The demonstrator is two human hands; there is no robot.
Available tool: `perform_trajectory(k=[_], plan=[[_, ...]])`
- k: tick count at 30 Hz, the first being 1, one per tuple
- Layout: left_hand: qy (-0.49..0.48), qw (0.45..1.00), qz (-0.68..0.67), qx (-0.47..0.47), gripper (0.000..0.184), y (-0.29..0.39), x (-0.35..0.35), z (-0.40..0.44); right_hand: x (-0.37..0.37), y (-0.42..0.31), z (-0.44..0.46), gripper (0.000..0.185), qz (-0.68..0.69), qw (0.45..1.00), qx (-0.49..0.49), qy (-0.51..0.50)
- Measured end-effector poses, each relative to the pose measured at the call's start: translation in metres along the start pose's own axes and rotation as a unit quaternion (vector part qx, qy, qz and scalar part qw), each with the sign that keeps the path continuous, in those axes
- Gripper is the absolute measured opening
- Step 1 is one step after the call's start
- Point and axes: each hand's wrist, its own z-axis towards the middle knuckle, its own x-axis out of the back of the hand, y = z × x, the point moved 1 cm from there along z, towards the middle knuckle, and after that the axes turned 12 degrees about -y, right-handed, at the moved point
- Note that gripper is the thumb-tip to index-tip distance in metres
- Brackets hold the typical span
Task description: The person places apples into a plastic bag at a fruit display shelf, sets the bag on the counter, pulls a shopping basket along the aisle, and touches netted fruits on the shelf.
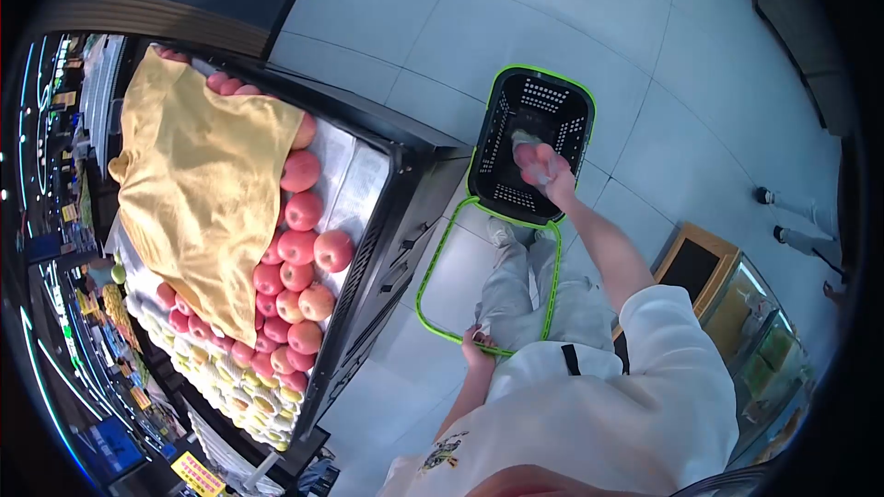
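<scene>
My right hand (559, 186) is closed on a clear plastic bag (532, 164) with what look like pinkish-red apples inside, over the opening of a black shopping basket (589, 120) with a green rim. Whether the bag touches the basket floor I cannot tell. Lower down, the fingers of my left hand (479, 342) are wrapped around the basket's long green handle (425, 281), which is swung toward my body. The basket is in front of my legs.
A slanted display stand (354, 175) on the left bears red apples (301, 212), partly covered by a yellow cloth (203, 175). Fruit in white foam nets (230, 387) lies nearer. A wood-framed case (704, 267) stands at right, with another person's legs (801, 212) beyond.
</scene>
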Motion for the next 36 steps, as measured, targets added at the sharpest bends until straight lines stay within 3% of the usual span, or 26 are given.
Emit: perform_trajectory(k=[2,4,6,9,10,13,20,24,26,27,29,34,36], plan=[[-0.010,1.000,0.024,-0.005,0.027,0.003,0.005,-0.021,-0.010,-0.012,-0.068,0.035,0.112,0.992,-0.002,0.066],[-0.028,0.999,0.011,-0.023,0.026,0.005,-0.002,-0.021,-0.007,0.005,-0.084,0.022,0.143,0.989,-0.033,0.019],[-0.022,0.999,0.031,-0.026,0.024,0.003,-0.008,-0.022,0.006,-0.002,-0.106,0.007,0.343,0.938,-0.012,-0.038],[-0.078,0.996,0.022,-0.037,0.017,0.001,-0.006,-0.019,0.030,-0.014,-0.107,0.009,0.306,0.949,0.036,-0.067],[-0.062,0.997,0.021,-0.028,0.014,-0.001,-0.008,-0.018,0.052,-0.045,-0.132,0.011,0.363,0.927,0.023,-0.094],[-0.073,0.996,0.002,-0.049,0.015,-0.007,-0.015,-0.039,0.056,-0.053,-0.139,0.012,0.320,0.931,0.017,-0.175],[-0.082,0.995,-0.017,-0.054,0.018,-0.006,-0.002,-0.028,0.036,-0.047,-0.170,0.013,0.276,0.946,0.036,-0.169],[-0.062,0.995,0.059,-0.045,0.023,-0.007,-0.011,-0.051,0.011,-0.048,-0.171,0.010,0.278,0.956,0.047,-0.085],[-0.087,0.990,0.099,-0.056,0.024,-0.010,-0.010,-0.048,-0.003,-0.063,-0.177,0.013,0.156,0.973,0.157,0.069],[-0.108,0.984,0.131,-0.061,0.026,-0.010,-0.005,-0.050,-0.001,-0.078,-0.192,0.013,0.167,0.972,0.147,0.076],[-0.104,0.981,0.150,-0.060,0.028,-0.007,-0.008,-0.055,0.024,-0.123,-0.223,0.003,0.198,0.979,0.024,0.028],[-0.104,0.973,0.192,-0.072,0.028,-0.002,-0.012,-0.058,0.012,-0.139,-0.235,0.002,0.231,0.972,0.014,0.047],[-0.104,0.968,0.211,-0.093,0.033,-0.002,-0.008,-0.055,-0.003,-0.141,-0.232,0.003,0.304,0.950,0.021,0.073]])
